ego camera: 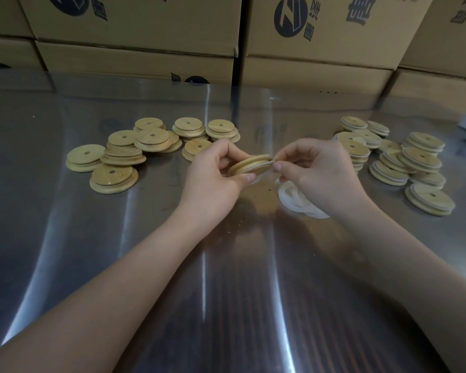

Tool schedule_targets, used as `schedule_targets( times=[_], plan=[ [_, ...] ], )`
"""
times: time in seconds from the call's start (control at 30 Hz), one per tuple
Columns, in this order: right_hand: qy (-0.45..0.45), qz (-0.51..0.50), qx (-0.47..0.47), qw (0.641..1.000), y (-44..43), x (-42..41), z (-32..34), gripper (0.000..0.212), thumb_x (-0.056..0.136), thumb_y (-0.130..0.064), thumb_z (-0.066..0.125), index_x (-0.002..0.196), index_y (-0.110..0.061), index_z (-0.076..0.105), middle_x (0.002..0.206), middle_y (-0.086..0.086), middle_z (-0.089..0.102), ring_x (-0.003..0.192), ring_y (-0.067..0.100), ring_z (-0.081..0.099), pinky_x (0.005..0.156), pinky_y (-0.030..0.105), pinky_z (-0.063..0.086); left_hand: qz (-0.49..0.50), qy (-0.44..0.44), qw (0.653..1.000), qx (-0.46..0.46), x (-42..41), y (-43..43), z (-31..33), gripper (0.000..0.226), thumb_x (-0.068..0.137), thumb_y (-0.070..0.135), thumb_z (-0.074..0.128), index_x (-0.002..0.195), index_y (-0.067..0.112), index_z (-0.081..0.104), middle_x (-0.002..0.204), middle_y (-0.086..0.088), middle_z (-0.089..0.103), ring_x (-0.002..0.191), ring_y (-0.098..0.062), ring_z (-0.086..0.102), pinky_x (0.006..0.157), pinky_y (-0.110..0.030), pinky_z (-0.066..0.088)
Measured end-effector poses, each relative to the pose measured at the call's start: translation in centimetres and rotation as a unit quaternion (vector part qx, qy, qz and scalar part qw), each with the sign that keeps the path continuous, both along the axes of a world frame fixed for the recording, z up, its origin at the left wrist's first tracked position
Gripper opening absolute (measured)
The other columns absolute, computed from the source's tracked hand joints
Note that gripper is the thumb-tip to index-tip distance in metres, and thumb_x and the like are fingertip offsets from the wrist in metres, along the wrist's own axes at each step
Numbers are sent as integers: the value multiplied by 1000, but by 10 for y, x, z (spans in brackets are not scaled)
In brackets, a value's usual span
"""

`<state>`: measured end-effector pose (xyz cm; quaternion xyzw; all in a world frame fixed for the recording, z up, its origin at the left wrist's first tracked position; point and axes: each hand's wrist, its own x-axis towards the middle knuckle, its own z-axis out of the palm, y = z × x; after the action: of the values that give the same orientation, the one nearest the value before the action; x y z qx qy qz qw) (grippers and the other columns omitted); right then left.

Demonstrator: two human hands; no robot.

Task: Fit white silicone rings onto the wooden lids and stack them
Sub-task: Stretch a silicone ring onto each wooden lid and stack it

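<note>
- The cardboard boxes [135, 28] along the back carry a dark round emblem and large dark characters, cropped by the frame and not legible.
- On the steel table [226, 292], the bare lids [152, 136] heaped at left have no rings yet; roughly half the work seems left.
- The ringed lids [418, 160] at right are fitted but only loosely piled.
- The left hand [213, 179] grips the held lid [250, 164] above the table's middle, and the right hand [315, 168] pinches a white ring [267, 163] against its edge.
- Loose rings [293, 199] lie beneath the right hand.
</note>
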<state>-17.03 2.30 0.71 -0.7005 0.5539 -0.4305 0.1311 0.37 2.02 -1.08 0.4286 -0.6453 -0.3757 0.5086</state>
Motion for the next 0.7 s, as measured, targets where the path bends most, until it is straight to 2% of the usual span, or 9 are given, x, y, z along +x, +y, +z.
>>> schedule_targets(
  times=[0.07,0.17,0.27,0.37,0.43,0.57,0.7],
  plan=[
    [38,-9,-24,999,1,0,0,30,82,-10,74,68,-34,62,67,-16,65,68,9,67,68,18,51,-5,-4,1000,-5,0,1,0,22,79,-6,73,84,12,60,80,17,72,82,2,69,77,-16,54],
    [81,-4,-55,995,1,0,-2,20,82,-8,73,74,-26,67,68,-17,62,69,9,63,65,9,45,-3,-14,1000,-17,0,2,1,24,79,-7,72,84,13,59,85,17,72,86,3,68,80,-16,54],
    [111,7,-79,991,1,-2,-5,10,82,-6,73,79,-16,72,69,-10,63,71,9,60,66,11,44,7,-24,999,-19,-1,4,-1,23,80,-4,72,88,13,59,89,13,72,88,1,67,83,-23,55],
    [120,21,-94,988,-1,-3,-6,8,81,-5,73,80,-13,73,72,-8,64,75,8,58,66,8,43,13,-42,998,-33,-1,5,-1,25,80,-5,70,94,13,62,91,8,69,89,-3,66,86,-29,54],
    [119,29,-99,988,-1,-3,-7,7,81,-5,73,81,-12,73,72,-7,64,75,8,57,66,6,41,11,-58,997,-48,-1,6,-1,27,81,-5,69,98,16,65,93,9,68,91,-3,64,87,-29,53],
    [124,52,-103,986,0,0,-8,8,80,-3,72,82,-10,72,74,-3,66,68,12,59,67,18,47,16,-80,995,-50,0,7,-1,27,84,5,71,106,21,70,99,11,68,95,-2,61,89,-27,51],
    [125,68,-109,984,3,2,-6,7,80,-2,72,81,-10,71,74,-3,66,66,14,61,67,26,50,28,-88,993,-67,1,8,-1,26,83,8,73,105,22,72,102,8,66,95,-2,59,87,-23,49]
  ],
)
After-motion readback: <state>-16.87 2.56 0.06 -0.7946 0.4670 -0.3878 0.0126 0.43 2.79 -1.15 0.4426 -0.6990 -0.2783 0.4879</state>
